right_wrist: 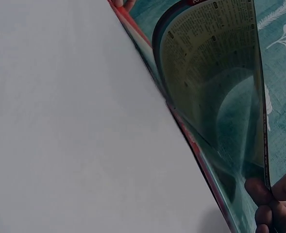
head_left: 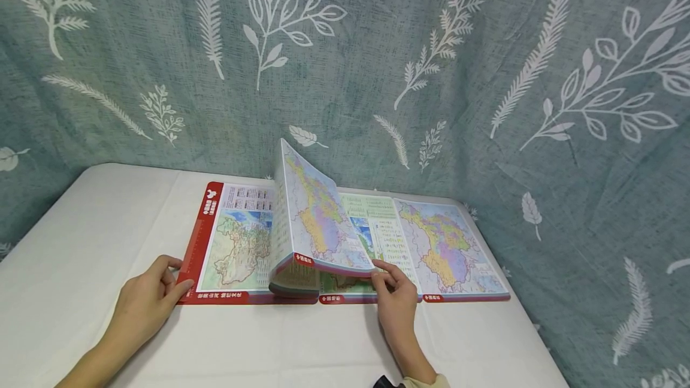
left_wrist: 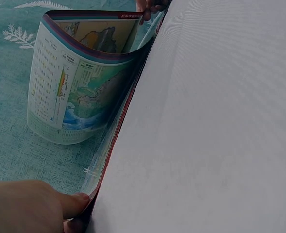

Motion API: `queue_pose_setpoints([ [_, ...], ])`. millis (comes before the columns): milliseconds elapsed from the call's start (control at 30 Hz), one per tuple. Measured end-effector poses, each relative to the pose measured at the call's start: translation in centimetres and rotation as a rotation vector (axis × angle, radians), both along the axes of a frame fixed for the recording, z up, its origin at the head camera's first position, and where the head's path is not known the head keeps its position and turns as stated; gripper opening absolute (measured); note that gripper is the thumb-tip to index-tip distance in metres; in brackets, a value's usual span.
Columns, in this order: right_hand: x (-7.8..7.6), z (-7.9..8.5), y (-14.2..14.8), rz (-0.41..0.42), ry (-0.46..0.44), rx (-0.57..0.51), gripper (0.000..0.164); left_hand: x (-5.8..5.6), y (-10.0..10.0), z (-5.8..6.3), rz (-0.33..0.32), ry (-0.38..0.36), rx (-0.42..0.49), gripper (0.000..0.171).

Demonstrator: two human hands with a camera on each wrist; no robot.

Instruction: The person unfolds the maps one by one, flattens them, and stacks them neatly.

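Note:
A folding map [head_left: 242, 250] with several panels lies across the white table. Its left end has a red border [head_left: 195, 244], pinched at the lower corner by my left hand [head_left: 148, 295]. In the left wrist view, that hand's thumb [left_wrist: 75, 203] lies on the map's edge. My right hand [head_left: 396, 298] pinches the lower right corner of a raised map panel [head_left: 318, 214], which stands tilted and bends at its left fold. In the right wrist view, thumb and fingers [right_wrist: 259, 190] close on the panel's edge. The raised panel hides part of the sheets behind it.
The white table [head_left: 259, 346] extends in front of the map and to its left. A green curtain [head_left: 345, 64] with white leaf patterns hangs behind the table and along its right side. Another map panel [head_left: 450, 247] lies flat at the right end.

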State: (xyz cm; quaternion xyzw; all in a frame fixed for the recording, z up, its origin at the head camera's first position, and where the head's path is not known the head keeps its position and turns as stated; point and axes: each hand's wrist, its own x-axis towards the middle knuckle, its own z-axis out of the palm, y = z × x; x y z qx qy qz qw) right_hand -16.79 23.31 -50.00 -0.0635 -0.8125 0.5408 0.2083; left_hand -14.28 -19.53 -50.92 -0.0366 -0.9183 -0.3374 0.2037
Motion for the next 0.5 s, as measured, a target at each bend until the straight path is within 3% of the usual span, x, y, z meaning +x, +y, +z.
queue_pose_setpoints([
  [500,-0.1,0.1,1.5,-0.032,0.015,-0.016,0.022,-0.1,0.0,0.0,0.004,0.002,-0.005,0.042],
])
